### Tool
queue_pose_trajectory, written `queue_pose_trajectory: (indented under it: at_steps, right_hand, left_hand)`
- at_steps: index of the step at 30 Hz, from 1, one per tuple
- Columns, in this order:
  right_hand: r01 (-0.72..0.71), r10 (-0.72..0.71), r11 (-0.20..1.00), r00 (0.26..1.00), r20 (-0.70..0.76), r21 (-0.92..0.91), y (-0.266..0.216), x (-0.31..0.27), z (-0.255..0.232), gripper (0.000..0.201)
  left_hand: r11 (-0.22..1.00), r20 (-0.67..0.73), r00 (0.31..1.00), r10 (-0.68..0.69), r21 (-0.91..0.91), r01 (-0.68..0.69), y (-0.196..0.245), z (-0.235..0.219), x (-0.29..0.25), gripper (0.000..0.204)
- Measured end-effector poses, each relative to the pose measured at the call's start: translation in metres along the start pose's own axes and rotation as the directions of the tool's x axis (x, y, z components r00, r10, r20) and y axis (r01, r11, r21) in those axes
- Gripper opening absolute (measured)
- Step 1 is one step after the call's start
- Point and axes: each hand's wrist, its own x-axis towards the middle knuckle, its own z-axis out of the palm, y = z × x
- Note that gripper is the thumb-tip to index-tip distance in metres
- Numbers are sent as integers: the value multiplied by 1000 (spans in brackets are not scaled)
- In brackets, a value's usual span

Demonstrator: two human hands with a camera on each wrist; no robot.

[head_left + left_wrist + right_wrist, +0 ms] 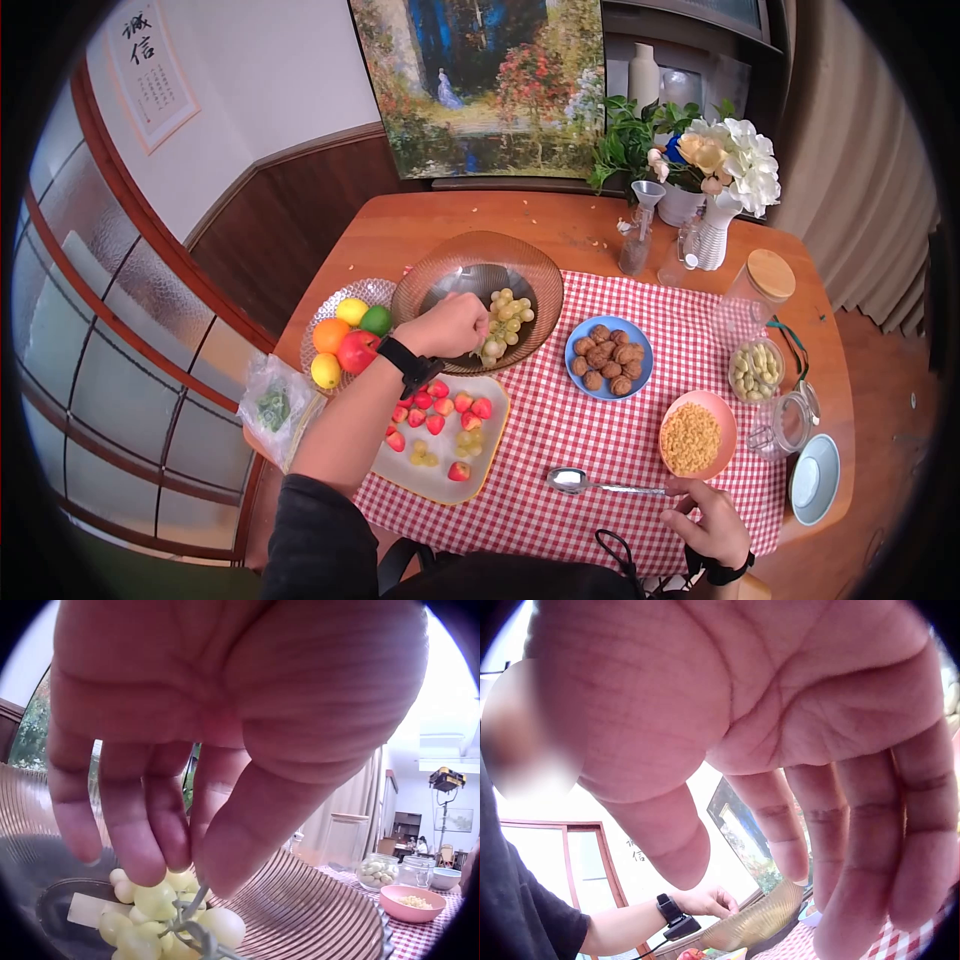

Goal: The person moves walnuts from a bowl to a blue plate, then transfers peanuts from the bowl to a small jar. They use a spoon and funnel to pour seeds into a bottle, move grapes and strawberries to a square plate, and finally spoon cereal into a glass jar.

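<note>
My left hand reaches into the brown ribbed glass bowl. Its thumb and index finger pinch the stem of a bunch of green grapes, which lies in the bowl. The same grapes show beside the knuckles in the head view. My right hand hovers low at the table's front, fingers loosely bent and thumb apart, with nothing between them in the right wrist view. Its fingertips are right by the handle end of a metal spoon on the checked cloth.
A square plate holds strawberries and a few grapes. Left of the bowl is a fruit dish. Walnuts fill a blue plate; a pink bowl of yellow bits stands near glass jars. Flower vases stand behind.
</note>
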Motion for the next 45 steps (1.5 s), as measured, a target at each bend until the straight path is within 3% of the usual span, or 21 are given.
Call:
queue_pose_trajectory:
  at_steps: [5,7,12,14,16,19,23,25,37,45]
  right_hand:
    - [-26,26,999,1000,-10,27,2,0,1,38]
    - [-55,55,998,998,-11,34,5,-2,1,38]
    - [-82,84,995,995,-48,51,11,-1,-1,38]
    - [-62,64,998,997,-43,33,11,3,0,37]
    - [-56,56,998,998,-21,34,10,8,1,38]
    - [-38,38,999,999,-3,6,12,14,5,38]
    - [-21,21,1000,1000,15,-1,4,20,9,38]
    - [-19,19,1000,1000,9,-3,4,18,9,39]
    - [-41,41,998,999,0,-38,-3,12,9,38]
    - [13,-14,998,1000,-17,-59,-7,15,15,38]
  left_hand:
    - [999,19,999,-40,23,40,-2,2,-14,16]
    - [989,-309,940,143,12,-146,2,4,-39,22]
    - [990,-478,878,18,-114,-82,11,8,-110,18]
    - [981,-439,891,-115,-189,33,17,20,-138,15]
    - [971,-239,952,-191,-187,147,12,36,-161,19]
    - [978,-134,975,-180,-128,163,12,56,-181,22]
    - [976,-128,976,-174,-157,154,3,69,-185,24]
    - [990,-156,982,-103,-112,86,-3,76,-183,19]
    - [990,-163,978,-132,-70,122,-15,90,-180,5]
    - [992,-306,951,-35,-124,-3,7,25,-164,4]
